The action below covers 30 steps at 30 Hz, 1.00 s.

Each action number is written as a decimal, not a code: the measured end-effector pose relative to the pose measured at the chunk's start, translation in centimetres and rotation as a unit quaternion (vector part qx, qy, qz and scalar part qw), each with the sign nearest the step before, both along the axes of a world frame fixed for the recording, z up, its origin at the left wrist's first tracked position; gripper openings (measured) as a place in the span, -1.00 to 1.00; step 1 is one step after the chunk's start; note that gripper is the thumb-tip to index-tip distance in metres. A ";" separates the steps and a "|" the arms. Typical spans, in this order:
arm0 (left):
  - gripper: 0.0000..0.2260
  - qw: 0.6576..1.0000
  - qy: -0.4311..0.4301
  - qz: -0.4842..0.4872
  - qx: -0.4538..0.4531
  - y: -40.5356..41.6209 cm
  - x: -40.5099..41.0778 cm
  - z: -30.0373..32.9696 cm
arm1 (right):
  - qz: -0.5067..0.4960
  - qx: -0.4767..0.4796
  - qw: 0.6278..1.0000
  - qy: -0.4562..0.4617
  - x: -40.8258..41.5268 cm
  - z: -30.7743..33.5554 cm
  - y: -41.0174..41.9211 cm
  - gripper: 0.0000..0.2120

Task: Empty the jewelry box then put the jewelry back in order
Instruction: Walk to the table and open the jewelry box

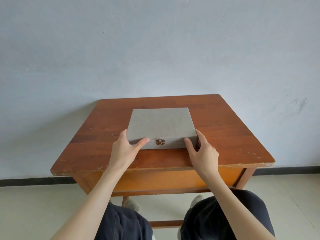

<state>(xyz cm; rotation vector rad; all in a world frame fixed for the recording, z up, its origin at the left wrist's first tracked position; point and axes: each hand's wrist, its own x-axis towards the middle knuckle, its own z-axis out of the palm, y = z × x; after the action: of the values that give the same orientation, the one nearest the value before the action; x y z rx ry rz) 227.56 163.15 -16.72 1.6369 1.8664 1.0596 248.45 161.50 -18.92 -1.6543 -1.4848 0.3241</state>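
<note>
Head view: the flat grey fabric-covered jewelry box (160, 126) is sitting closed on the reddish-brown wooden table (225, 129), its small brass clasp (159, 142) facing the person. The left hand (123, 148) and right hand (201, 151) are gripping its near corners — thumbs on the front, fingers round the sides. No jewelry is showing, so emptying is judged not yet begun — everything is remaining.

Left grip (125, 147) and right grip (201, 149) extended forward, fingers spread.

Jewelry box (160, 123) centred on table (225, 135) (lid down), hands at front corners.
</note>
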 end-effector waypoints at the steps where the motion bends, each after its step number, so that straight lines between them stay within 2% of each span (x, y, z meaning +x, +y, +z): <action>1: -0.39 1.000 -0.003 -0.001 0.007 -0.1 -0.1 0.1 | 0.001 0.002 1.000 0.001 0.0 0.1 -0.1 -0.52; 4: -0.42 1.000 -0.009 -0.009 0.020 -0.3 -0.6 0.0 | 0.013 -0.004 1.000 0.022 0.1 0.4 -0.1 -0.51; 9: -0.45 0.996 -0.049 0.000 0.068 -0.7 -0.4 0.3 | 0.069 0.005 0.988 0.140 0.5 1.8 0.2 -0.48; 12: -0.57 0.991 -0.073 0.004 0.116 0.0 0.0 2.0 | 0.093 0.043 0.978 0.181 0.8 3.1 1.8 -0.53; 16: -0.60 0.985 -0.085 0.013 0.148 2.6 0.2 4.8 | 0.113 0.082 0.975 0.174 1.2 5.3 5.5 -0.59; 20: -0.62 0.981 -0.123 0.001 0.153 7.0 0.2 6.3 | 0.141 0.086 0.969 0.185 1.4 6.9 10.0 -0.53; 25: -0.58 0.980 -0.144 -0.012 0.139 12.2 -0.1 6.0 | 0.163 0.062 0.962 0.210 1.0 7.4 13.7 -0.47; 30: -0.52 0.980 -0.155 -0.024 0.124 14.9 -0.3 5.8 | 0.133 0.053 0.960 0.242 0.5 6.9 16.0 -0.52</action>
<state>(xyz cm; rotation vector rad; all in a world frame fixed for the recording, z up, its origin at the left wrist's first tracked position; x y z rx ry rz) 227.23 178.00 -10.95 1.5298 1.5352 1.4818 248.97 177.53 -12.05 -1.1786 -1.3161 0.7286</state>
